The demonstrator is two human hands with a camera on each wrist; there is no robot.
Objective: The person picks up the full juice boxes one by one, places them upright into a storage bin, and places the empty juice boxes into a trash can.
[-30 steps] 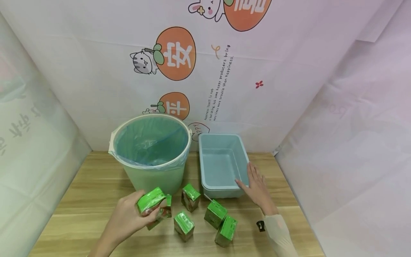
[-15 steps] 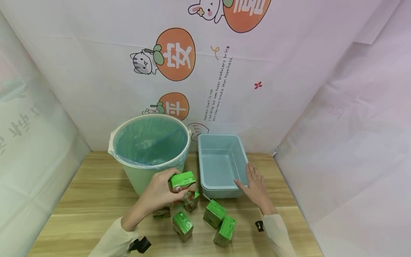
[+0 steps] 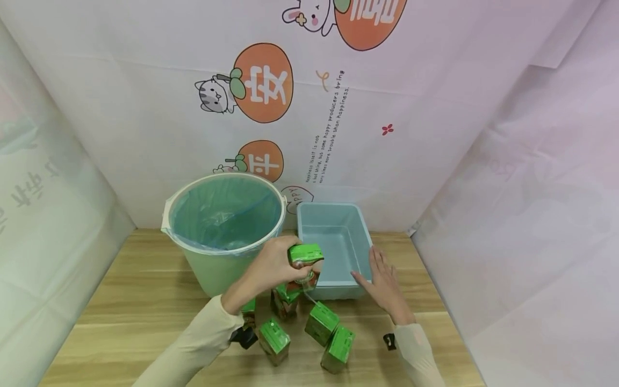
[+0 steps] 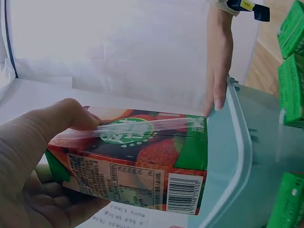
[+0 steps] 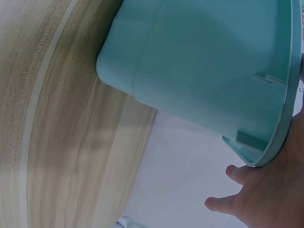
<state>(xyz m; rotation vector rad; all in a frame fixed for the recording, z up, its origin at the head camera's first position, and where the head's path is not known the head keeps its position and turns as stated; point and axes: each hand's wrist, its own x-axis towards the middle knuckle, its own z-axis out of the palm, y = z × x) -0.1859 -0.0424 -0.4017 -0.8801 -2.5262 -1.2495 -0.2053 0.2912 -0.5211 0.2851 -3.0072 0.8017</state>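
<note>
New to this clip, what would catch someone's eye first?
Probably the large pale-green bucket with its translucent liner, at the back left of the table, beside a smaller light-blue bin. Next, the green-topped carton gripped in the left hand near the bin's front-left corner, while the right hand rests on the bin's right rim. Five more cartons sit in front, with orange cartoon fruits on the backdrop above.

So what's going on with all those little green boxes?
A person's left hand grips a green-topped carton, held up by the near left corner of a blue tub. The right hand rests on the tub's right rim. Five more cartons stand on the wooden table, and a bag-lined bucket stands left of the tub.
</note>
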